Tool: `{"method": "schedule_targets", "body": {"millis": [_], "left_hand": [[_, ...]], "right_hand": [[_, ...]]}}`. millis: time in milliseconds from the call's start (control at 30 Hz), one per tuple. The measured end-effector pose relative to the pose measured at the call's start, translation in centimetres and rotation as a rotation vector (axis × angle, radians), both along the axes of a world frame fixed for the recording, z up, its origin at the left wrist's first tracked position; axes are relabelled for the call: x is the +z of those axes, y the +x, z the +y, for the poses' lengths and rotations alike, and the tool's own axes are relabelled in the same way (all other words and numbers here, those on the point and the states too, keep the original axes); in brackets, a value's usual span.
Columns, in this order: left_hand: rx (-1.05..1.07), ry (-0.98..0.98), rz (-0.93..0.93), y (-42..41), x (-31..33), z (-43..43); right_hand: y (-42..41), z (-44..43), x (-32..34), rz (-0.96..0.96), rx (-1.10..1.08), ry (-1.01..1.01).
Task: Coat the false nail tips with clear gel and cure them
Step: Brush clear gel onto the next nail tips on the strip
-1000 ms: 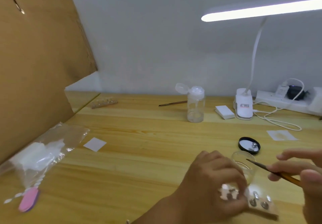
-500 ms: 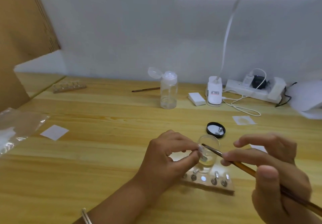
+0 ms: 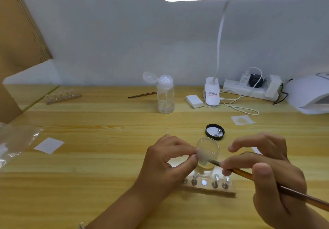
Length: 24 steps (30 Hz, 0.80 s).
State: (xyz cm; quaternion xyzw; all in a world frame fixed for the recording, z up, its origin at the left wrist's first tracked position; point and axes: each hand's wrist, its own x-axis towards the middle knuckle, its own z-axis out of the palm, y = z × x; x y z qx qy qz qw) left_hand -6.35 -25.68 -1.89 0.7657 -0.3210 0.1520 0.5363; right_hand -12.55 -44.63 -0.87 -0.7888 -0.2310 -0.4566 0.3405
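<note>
My left hand [image 3: 165, 159] pinches a clear false nail tip [image 3: 200, 154] between thumb and forefinger, held up in front of the small clear gel jar [image 3: 211, 146]. My right hand [image 3: 267, 177] grips a wooden-handled brush [image 3: 249, 175] whose tip touches the nail tip. Below the hands lies a wooden holder [image 3: 210, 187] with several metal pegs. The jar's black lid [image 3: 214, 131] lies behind it. The white curing lamp [image 3: 309, 93] stands at the far right.
An open flip-top bottle [image 3: 165, 95], a second brush [image 3: 142, 95], a white block [image 3: 195, 101], a desk lamp base [image 3: 211, 95] and a power strip [image 3: 249, 88] line the back. Another nail holder [image 3: 62, 96] sits far left. A plastic bag [image 3: 16, 143] and paper squares [image 3: 49, 145] lie left.
The view has swung right and down, bringing the curing lamp into sight. My left hand lifted a nail tip off the holder, and the brush moved in to touch it.
</note>
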Motion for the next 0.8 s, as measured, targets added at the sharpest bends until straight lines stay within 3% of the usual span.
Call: {"method": "schedule_targets", "body": {"millis": [800], "left_hand": [[0.010,0.051,0.000,0.04,-0.06,-0.06]], "right_hand": [[0.60,-0.18,-0.44,0.045,-0.002,-0.011]]}}
